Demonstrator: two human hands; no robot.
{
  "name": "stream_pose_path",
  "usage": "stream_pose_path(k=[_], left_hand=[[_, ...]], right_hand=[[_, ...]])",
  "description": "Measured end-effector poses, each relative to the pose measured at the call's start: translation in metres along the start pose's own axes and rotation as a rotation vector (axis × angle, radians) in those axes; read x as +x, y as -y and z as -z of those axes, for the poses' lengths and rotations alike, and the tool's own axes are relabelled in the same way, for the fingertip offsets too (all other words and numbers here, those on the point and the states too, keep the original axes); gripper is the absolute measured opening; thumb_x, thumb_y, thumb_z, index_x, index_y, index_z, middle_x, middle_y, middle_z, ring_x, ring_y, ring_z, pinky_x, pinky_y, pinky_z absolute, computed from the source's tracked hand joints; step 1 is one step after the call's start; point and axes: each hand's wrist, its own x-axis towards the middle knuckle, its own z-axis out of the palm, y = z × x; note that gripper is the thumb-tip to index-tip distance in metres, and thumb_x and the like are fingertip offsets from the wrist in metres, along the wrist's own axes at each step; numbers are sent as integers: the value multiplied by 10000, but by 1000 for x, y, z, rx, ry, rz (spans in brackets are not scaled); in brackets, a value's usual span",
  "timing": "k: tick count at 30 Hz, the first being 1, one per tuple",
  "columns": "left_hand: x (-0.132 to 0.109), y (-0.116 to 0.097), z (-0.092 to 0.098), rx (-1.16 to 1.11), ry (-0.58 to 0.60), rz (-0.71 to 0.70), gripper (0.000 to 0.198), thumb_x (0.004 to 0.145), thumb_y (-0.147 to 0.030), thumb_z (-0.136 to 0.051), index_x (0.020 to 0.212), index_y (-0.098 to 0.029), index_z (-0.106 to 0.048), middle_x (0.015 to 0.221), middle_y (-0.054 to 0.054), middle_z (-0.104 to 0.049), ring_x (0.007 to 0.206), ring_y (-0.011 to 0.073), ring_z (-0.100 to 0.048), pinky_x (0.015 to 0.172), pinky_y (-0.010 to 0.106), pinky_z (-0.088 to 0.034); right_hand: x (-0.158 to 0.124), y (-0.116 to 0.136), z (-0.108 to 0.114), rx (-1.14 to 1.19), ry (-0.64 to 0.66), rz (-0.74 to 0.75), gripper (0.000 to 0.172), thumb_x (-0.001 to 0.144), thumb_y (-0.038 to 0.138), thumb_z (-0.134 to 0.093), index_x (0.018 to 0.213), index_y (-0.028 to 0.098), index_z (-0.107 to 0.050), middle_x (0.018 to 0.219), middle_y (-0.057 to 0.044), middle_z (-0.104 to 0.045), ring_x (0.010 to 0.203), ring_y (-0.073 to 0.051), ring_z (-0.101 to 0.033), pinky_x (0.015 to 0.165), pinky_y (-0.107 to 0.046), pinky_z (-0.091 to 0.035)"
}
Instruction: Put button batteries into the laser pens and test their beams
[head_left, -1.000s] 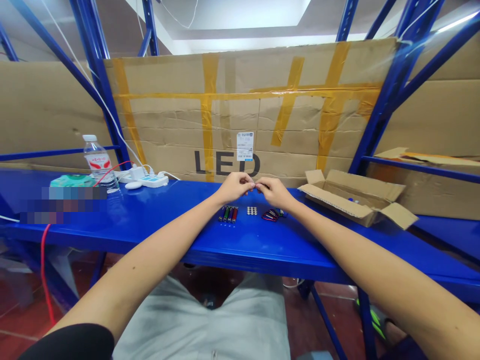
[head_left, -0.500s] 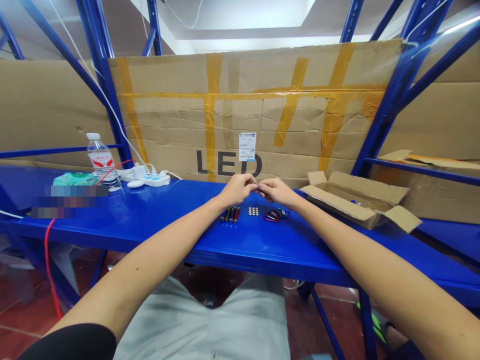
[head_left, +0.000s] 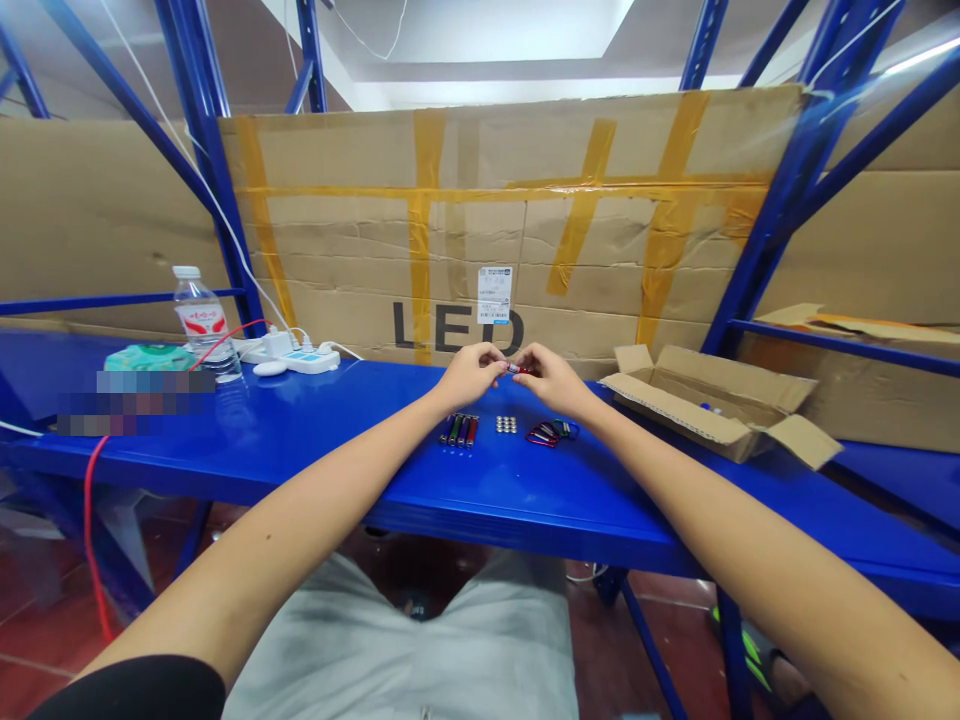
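My left hand (head_left: 469, 372) and my right hand (head_left: 549, 380) meet above the blue bench (head_left: 315, 450), fingers pinched together. Between the fingertips shows a small red object (head_left: 516, 368), too small to name. Just below on the bench lie a row of small coloured cylinders (head_left: 459, 430), a cluster of small silver round pieces (head_left: 506, 425) and a pile of coloured clips or rings (head_left: 549, 432).
An open cardboard box (head_left: 712, 405) sits at the right. A large taped cardboard sheet marked LED (head_left: 487, 220) stands behind. At the left are a water bottle (head_left: 199, 322), a white power strip (head_left: 296, 358) and a green pack (head_left: 146, 358). Blue rack posts frame the bench.
My hands stay together in nearly the same spot; a small red piece now shows between the fingertips. The view has shifted slightly.
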Motion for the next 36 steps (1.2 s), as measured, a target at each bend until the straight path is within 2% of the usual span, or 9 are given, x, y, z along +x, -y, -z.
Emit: stream_pose_path(k=[7, 11, 15, 19, 21, 25, 30, 34, 36], left_hand=[[2, 2, 1, -108, 46, 49, 103, 857, -204, -605, 810, -115, -587, 580, -7, -583, 478, 77, -536, 459, 198, -406], [0, 3, 2, -49, 23, 17, 139, 868, -251, -586, 886, -114, -594, 676, 20, -625, 537, 93, -569, 509, 224, -439], [-5, 0, -1, 214, -6, -200, 412, 768, -285, -700, 1125, -122, -576, 945, 86, -671, 770, 150, -620, 746, 310, -506], [-7, 1, -3, 366, 67, -355, 886, 629, -281, -799, 1391, -123, -375, 1313, 190, -512, 1083, 257, -582, 972, 420, -458], [-7, 1, -3, 435, 116, -395, 927, 617, -260, -795, 1415, -129, -341, 1350, 193, -474, 1195, 297, -527, 1033, 456, -418], [-8, -1, -3, 539, 136, -405, 820, 645, -249, -757, 1367, -117, -391, 1314, 189, -503, 1244, 318, -493, 1044, 467, -410], [-10, -4, -2, 580, 102, -395, 591, 682, -310, -726, 1202, -126, -515, 1163, 155, -587, 1097, 291, -574, 941, 428, -467], [-8, -3, 3, 586, 25, -350, 586, 693, -391, -737, 1176, -141, -520, 1144, 139, -607, 1084, 288, -575, 937, 421, -459], [-7, -1, 5, 566, -14, -305, 646, 683, -405, -754, 1214, -142, -497, 1176, 137, -600, 1080, 280, -575, 936, 413, -460]], right_hand=[[-3, 8, 4, -116, -10, 50, 94, 792, 256, -586, 853, 184, -589, 789, -38, -650, 714, -173, -558, 665, -306, -436], [-4, 13, 0, -60, -19, -5, 86, 832, 267, -555, 850, 188, -584, 754, -35, -660, 651, -164, -584, 631, -298, -456], [-2, 13, -5, 160, -32, -144, 128, 887, 325, -520, 843, 205, -507, 654, -14, -647, 564, -157, -603, 595, -300, -489], [1, 14, -8, 407, 48, -263, 181, 896, 368, -532, 837, 225, -437, 615, -3, -654, 578, -176, -639, 580, -312, -520], [0, 14, -9, 493, 96, -302, 185, 892, 359, -538, 833, 226, -424, 623, -2, -661, 615, -188, -666, 611, -330, -538], [-2, 14, -13, 526, 128, -317, 165, 877, 317, -560, 825, 218, -438, 645, -2, -674, 666, -189, -681, 698, -351, -543], [-1, 19, -11, 400, 161, -297, 221, 892, 391, -538, 799, 202, -471, 665, -24, -668, 635, -170, -633, 679, -327, -516], [0, 28, 17, -76, 236, -286, 353, 896, 452, -493, 688, 169, -528, 566, -27, -589, 527, -129, -518, 561, -264, -414], [-1, 32, 34, -269, 390, -314, 346, 831, 457, -565, 673, 150, -590, 530, -4, -546, 502, -112, -468, 527, -253, -358]])
